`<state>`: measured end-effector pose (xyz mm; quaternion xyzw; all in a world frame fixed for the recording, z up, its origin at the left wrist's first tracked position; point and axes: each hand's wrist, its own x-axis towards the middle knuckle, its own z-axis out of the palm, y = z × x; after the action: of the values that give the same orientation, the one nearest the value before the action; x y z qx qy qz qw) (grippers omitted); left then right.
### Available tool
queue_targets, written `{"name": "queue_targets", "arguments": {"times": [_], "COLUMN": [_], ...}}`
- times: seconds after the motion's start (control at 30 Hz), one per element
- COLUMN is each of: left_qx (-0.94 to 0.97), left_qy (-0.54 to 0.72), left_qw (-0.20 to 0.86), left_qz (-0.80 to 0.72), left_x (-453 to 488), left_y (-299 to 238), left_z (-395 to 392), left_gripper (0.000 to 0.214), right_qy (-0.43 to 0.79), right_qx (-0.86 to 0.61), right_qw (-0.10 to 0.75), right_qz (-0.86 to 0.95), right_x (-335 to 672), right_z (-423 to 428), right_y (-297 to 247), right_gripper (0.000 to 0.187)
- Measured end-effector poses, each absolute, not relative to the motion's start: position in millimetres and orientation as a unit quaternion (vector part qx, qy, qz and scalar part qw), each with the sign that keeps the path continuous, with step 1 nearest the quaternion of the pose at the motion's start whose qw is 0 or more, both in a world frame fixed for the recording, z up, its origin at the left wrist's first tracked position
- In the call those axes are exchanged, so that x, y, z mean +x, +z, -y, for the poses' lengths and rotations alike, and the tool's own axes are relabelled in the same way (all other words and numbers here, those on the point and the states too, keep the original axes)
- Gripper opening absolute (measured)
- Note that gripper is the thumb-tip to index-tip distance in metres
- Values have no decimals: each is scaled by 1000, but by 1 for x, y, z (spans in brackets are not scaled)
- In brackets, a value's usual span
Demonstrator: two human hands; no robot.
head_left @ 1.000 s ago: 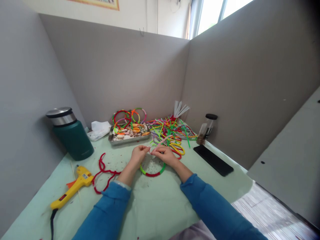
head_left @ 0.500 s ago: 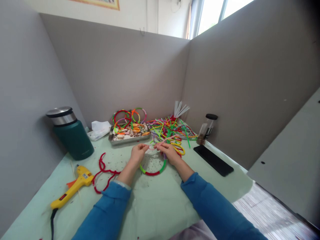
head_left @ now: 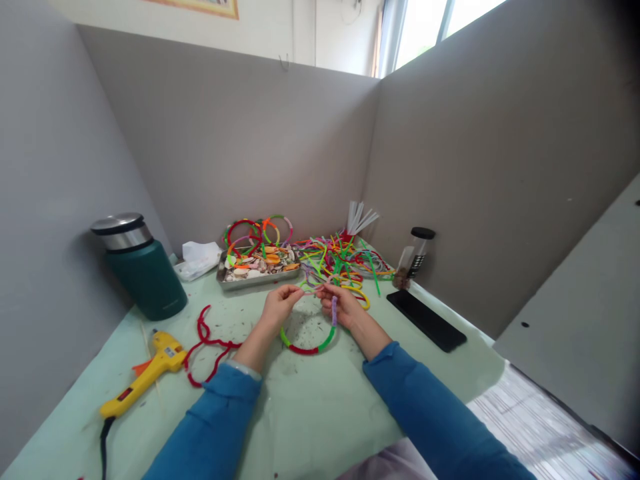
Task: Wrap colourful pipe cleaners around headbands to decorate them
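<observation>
A ring wrapped in coloured pipe cleaner (head_left: 303, 351), with green, red and purple sections, hangs between my hands above the table. My left hand (head_left: 280, 305) pinches the ring at its upper left. At the upper right, my right hand (head_left: 344, 307) has its fingers closed on a thin pink pipe cleaner at the ring's top; the purple section stands in front of its fingers. The exact grip of the fingertips is too small to make out. A red pipe cleaner (head_left: 216, 342) lies twisted on the table left of my left wrist.
A yellow glue gun (head_left: 145, 377) and a green bottle (head_left: 145, 273) stand left. Behind are a metal tray (head_left: 260, 283) of shells with finished rings, and a heap of pipe cleaners (head_left: 340, 257). A black phone (head_left: 427, 321) and a clear jar (head_left: 415, 257) are right. Grey partitions (head_left: 240, 133) surround the table.
My right hand has shifted slightly right and turned, and the ring's purple section now shows in front of its fingers. The pink pipe cleaner's free end no longer stands out above the hand.
</observation>
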<state>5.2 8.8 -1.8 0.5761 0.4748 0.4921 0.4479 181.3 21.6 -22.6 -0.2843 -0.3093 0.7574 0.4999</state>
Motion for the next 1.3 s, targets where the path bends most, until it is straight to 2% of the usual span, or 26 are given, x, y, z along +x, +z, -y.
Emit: {"name": "queue_targets", "arguments": {"times": [0.3, 0.53, 0.77, 1.13, 1.3], "left_qx": [604, 586, 599, 594, 605], "left_qy": [440, 477, 485, 490, 448], "left_qw": [550, 523, 507, 525, 562], "left_qz": [-373, -393, -387, -361, -342], "left_x": [6, 7, 6, 6, 6], "left_y": [-1, 3, -1, -7, -3], "left_z": [-1, -1, -4, -8, -5], "left_gripper": [35, 35, 32, 28, 28], "right_qy": [741, 726, 705, 698, 684], "right_qx": [-297, -291, -285, -293, -306], "right_qw": [506, 498, 444, 457, 466], "right_qz": [326, 374, 473, 466, 470], "right_x": [179, 177, 173, 170, 169], "right_z": [-24, -14, -14, -14, -13], "right_y": [-25, -20, -26, -24, -23], "right_gripper": [9, 15, 24, 25, 23]}}
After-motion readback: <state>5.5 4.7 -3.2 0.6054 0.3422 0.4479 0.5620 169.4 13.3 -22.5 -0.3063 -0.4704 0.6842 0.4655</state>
